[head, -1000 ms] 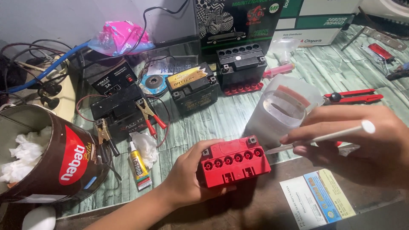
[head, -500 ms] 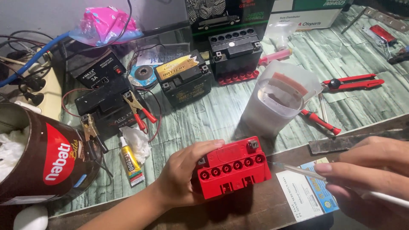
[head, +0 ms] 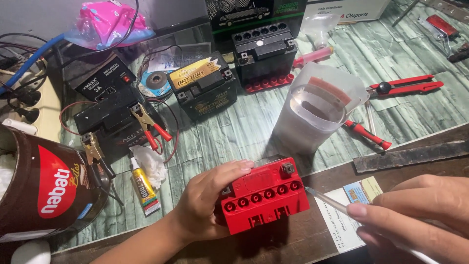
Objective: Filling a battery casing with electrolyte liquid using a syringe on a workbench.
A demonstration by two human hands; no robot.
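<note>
Head view: red battery (head: 264, 195) sits at the table's near edge, long axis left-right, its row of six fill holes tipped toward the camera. Left hand (head: 207, 205) clamps its left end. Right hand (head: 415, 215) pinches a clear dropper (head: 327, 199), tip just beside the battery's right end. Plastic jug (head: 317, 110) stands behind; bare table lies between.

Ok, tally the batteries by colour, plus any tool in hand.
red battery: 1, gripped by the left hand
black batteries: 3
thin tube: 1, held in the right hand
Total: 5
</note>
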